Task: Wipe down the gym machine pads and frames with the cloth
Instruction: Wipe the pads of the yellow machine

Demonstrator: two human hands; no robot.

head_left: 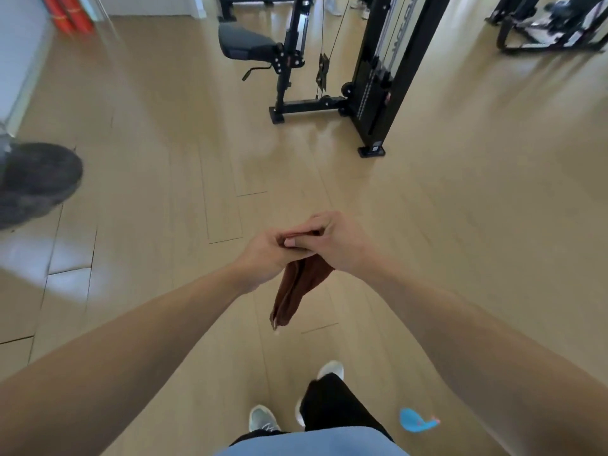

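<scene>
Far to the left of the grip, a dark grey round object (34, 182) sits at the edge of the view on the wooden floor (158, 166); it is too blurred to tell what it is. The left hand (268, 253) and the right hand (339, 243) meet in the middle, fingers touching each other, and both are pinched closed on the top edge of the brown cloth (297, 291). The cloth hangs down folded below the two hands, in the air above the floor. Above the grip, well apart from it, stands the black gym machine (378, 77), with its seat pad (245, 42) on the left side and its frame on the right. Below the grip and to the right, a small blue object (414, 420) lies on the floor.
</scene>
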